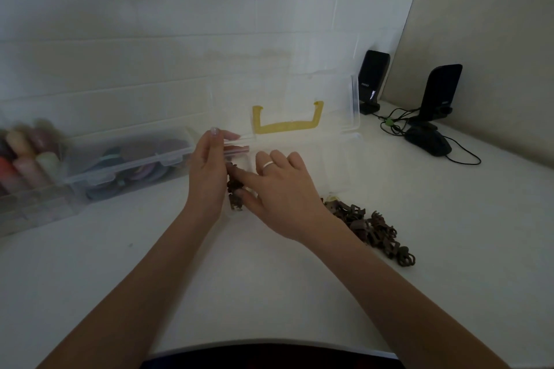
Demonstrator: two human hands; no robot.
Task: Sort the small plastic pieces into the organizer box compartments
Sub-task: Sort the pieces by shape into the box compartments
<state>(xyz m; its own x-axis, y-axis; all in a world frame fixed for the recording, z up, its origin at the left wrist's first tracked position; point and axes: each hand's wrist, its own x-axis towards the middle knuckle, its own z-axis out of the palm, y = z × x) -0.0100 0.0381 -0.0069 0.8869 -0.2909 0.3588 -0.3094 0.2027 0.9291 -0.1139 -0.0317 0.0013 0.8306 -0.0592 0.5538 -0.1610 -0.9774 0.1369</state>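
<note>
A clear organizer box [338, 171] sits open in the middle of the white table, its lid with a yellow handle [286, 126] standing up behind. Several small brown plastic pieces [235, 189] lie in its leftmost compartment. My left hand [208, 171] rests against the box's left end, fingers reaching over the back edge. My right hand [284, 192], with a ring on one finger, hovers over that compartment, forefinger and thumb touching the brown pieces there. A loose pile of brown plastic pieces [371, 231] lies on the table to the right of my right wrist.
A closed clear box [129, 159] of round coloured items and a rack of coloured spools [27, 159] stand at the left. Two black speakers [437, 93], a mouse [428, 141] and cables occupy the back right corner. A wall runs close behind.
</note>
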